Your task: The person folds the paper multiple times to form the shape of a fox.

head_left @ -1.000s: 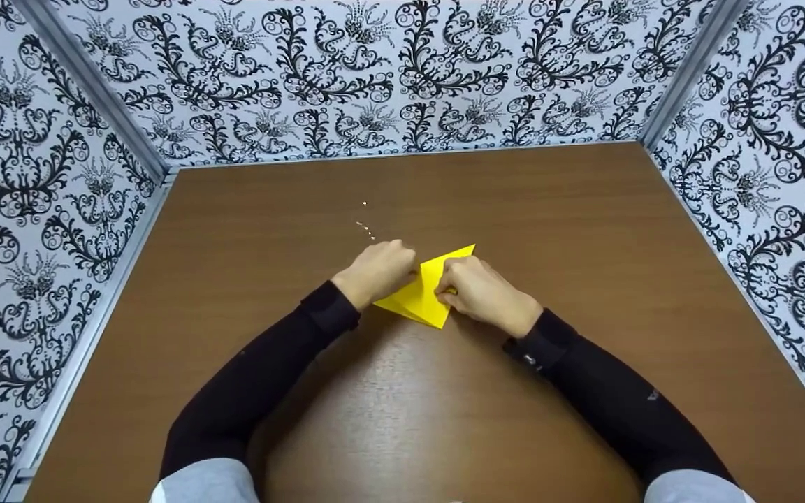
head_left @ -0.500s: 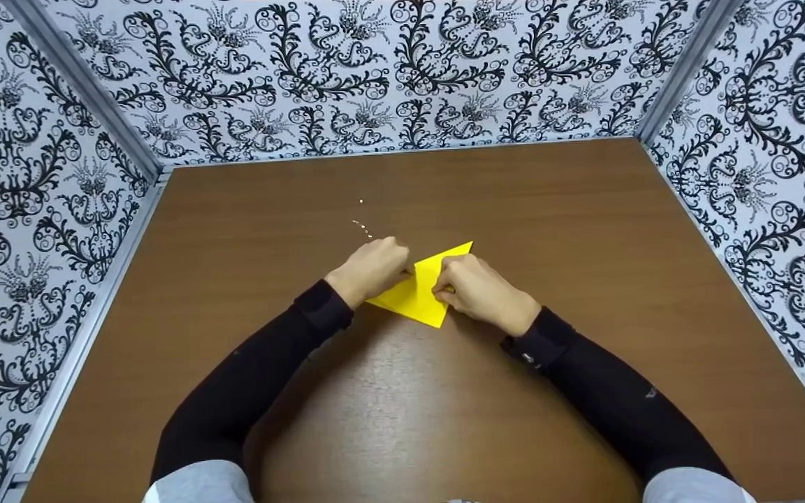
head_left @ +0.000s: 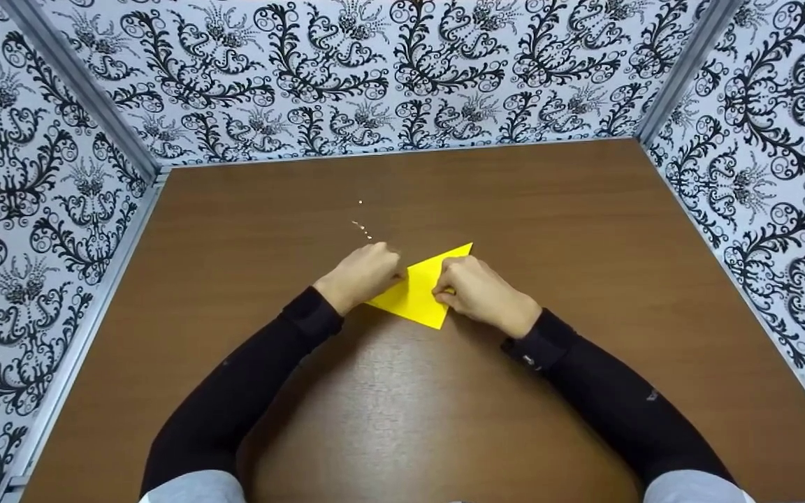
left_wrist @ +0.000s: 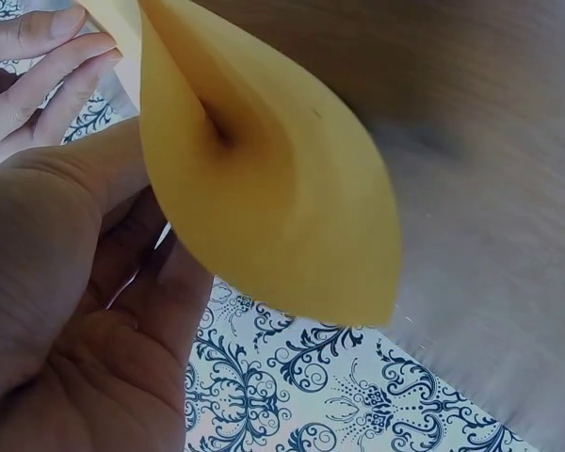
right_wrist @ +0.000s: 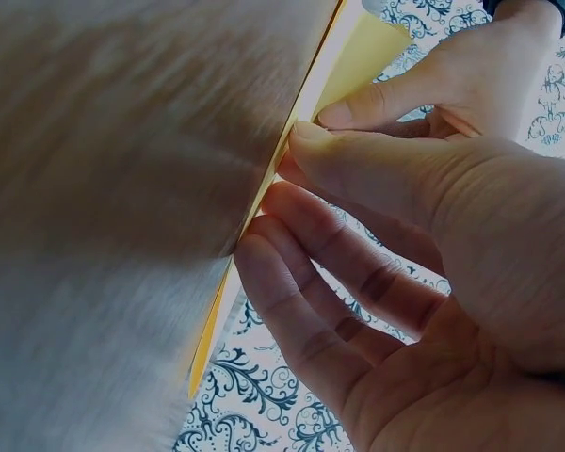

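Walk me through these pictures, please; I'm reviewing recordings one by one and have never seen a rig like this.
There is no robot here: a person works with two bare hands. The wide picture looks forward and down from the person's head; the two close ones look from each wrist. The left hand and right hand both pinch one yellow paper, which curls open like a cone in the left wrist view. Small pale specks lie on the brown table. Patterned walls surround its back and sides.

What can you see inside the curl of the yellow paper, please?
In the left wrist view, the yellow paper opens onto its own inner surface; the dark, narrow end is hidden, so I cannot tell what lies there.
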Tool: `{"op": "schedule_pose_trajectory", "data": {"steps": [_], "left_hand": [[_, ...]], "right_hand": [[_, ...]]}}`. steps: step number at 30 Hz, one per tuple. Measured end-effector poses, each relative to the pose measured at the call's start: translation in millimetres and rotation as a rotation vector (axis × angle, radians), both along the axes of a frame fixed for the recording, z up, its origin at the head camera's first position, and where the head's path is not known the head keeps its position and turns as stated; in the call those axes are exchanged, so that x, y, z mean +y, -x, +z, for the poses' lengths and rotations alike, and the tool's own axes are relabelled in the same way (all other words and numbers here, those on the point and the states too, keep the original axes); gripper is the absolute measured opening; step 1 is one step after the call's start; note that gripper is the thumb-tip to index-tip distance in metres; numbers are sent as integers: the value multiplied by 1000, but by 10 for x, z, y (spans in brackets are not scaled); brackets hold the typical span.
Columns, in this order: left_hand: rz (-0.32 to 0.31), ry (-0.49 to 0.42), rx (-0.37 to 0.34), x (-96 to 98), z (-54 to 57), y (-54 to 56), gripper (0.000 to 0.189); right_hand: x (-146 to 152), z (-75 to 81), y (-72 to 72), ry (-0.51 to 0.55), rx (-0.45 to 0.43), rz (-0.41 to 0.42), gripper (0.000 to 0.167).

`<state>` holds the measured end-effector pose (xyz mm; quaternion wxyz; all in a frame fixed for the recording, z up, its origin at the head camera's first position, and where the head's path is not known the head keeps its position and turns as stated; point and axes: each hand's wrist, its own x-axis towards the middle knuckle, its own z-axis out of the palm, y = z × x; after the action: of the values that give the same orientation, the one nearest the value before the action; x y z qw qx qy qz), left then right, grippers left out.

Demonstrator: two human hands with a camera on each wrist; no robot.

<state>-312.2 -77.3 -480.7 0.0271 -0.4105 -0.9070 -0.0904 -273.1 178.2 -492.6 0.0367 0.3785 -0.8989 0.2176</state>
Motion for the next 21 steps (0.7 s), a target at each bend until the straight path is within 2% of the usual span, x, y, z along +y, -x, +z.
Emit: {"op": "schedule_pose_trajectory", "data": {"steps": [13,21], "left_hand": [[9,-22,29,-126,-9,-53,14],[1,-80,19,-211,-29,-120,21]], "right_hand": [[6,-12,4,2,24,-12,4],[11,-18,-1,10,24,-6,5]]}}
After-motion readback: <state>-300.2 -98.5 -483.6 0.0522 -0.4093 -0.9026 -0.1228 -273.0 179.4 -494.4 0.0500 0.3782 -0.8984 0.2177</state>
